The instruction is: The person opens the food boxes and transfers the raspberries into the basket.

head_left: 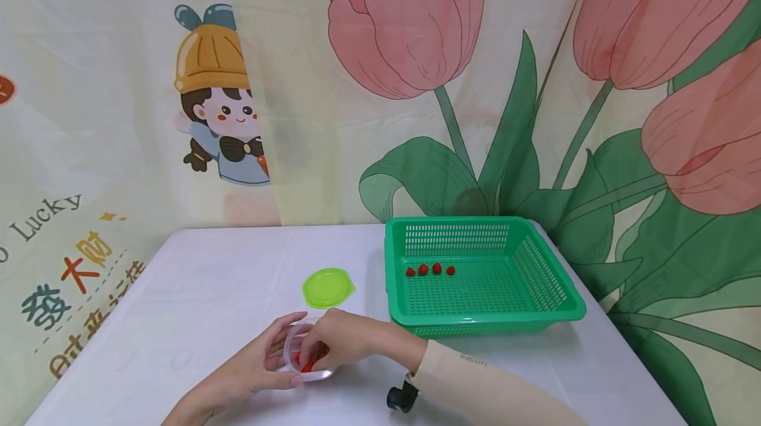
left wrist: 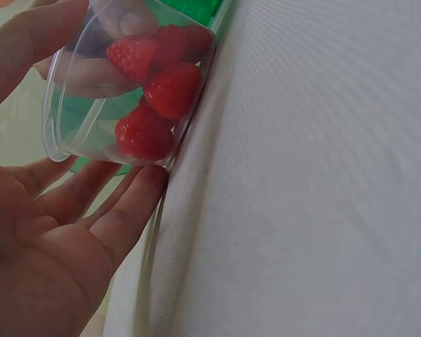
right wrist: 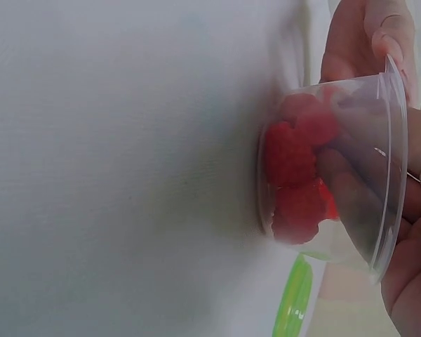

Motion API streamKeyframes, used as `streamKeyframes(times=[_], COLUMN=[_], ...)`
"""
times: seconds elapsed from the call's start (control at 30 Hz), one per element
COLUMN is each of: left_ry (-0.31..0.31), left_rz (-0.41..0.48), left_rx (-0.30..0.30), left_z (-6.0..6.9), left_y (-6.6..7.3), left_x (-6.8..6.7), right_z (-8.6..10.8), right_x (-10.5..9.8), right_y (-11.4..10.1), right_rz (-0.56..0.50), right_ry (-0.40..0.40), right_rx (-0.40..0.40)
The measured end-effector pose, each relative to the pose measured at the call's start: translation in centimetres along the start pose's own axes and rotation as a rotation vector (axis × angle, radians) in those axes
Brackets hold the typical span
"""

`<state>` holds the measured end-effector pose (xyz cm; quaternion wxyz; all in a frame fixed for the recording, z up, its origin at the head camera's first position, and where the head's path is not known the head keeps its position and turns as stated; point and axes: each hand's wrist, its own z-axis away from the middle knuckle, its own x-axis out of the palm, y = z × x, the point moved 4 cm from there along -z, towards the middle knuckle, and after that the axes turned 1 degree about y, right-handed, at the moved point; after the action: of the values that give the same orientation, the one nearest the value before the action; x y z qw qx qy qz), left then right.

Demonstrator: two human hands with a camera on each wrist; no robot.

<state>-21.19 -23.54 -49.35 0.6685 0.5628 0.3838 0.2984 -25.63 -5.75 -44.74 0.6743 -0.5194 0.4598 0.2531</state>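
Note:
A clear plastic cup holding several red raspberries stands on the table. My left hand holds it from the left, thumb on the near side and fingers along the far side. Down inside the cup, my right hand has its fingers among the fruit. In the left wrist view one raspberry lies between two of its fingertips. Other raspberries rest on the cup's bottom, seen through the wall in the right wrist view.
A light green lid lies flat just behind the cup. To the right stands a green basket, with several raspberries in a row on its floor. A white cloth covers the table, and a printed curtain hangs behind.

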Motion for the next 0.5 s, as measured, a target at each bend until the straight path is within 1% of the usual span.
streamKeyframes(times=[0.1,0.27,0.5], left_ry=[-0.007,-0.014,-0.022], left_rz=[0.000,0.015,0.021], left_rx=[0.017,0.020,0.029], left_z=[-0.02,-0.05,-0.01], left_y=[0.04,0.05,0.15], left_x=[0.01,0.07,0.05], right_z=[0.10,0.32,0.95], right_x=[-0.05,-0.22,-0.94], right_y=[0.06,0.20,0.14], right_rz=[0.002,-0.006,-0.017], right_ry=[0.007,0.022,0.045], right_rx=[-0.015,-0.034,-0.018])
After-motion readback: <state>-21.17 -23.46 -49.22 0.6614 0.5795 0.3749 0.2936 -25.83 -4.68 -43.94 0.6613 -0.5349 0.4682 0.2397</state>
